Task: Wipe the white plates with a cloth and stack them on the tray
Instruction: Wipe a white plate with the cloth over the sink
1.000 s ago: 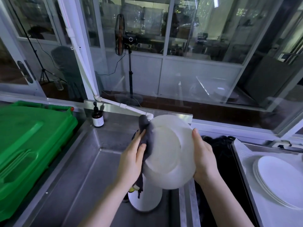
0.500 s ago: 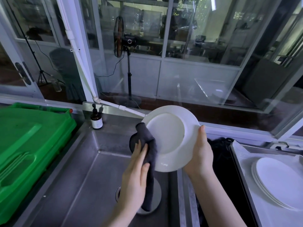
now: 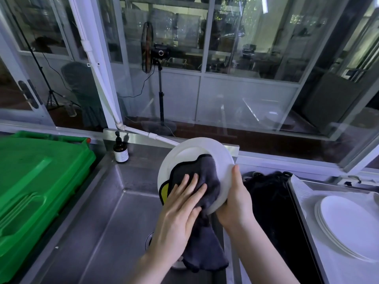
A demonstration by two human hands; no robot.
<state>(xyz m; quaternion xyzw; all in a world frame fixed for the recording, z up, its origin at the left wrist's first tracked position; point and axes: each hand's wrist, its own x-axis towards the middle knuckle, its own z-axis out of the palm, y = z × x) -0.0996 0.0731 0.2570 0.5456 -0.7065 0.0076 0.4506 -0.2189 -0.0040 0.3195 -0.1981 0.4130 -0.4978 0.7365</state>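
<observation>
1. Head view, task things: a person holds a white plate (image 3: pixel 185 153) tilted up on edge above the right part of the steel sink (image 3: pixel 98 222), its face turned toward the camera. A dark grey cloth (image 3: pixel 205 171) with a yellow patch at its left edge covers the middle of the plate. The cloth's loose tail hangs down over the sink's right side.
2. Head view, hands: the left hand (image 3: pixel 180 210) lies flat on the cloth with its fingers straight and spread, pressing the cloth against the plate's face. The right hand (image 3: pixel 235 201) grasps the plate by its right rim, with the thumb lying along the edge and the other fingers hidden behind the plate.
3. Head view, surroundings: right of the sink sits a dark basin (image 3: pixel 272 212) with something black in it. Further right, a stack of white plates (image 3: pixel 348 226) lies on a white-lined tray (image 3: pixel 307 203). A green bin lid (image 3: pixel 37 181) lies left of the sink. A brown pump bottle (image 3: pixel 121 153) stands at the sink's back left corner, and a standing fan (image 3: pixel 148 50) shows behind the glass beyond it.
</observation>
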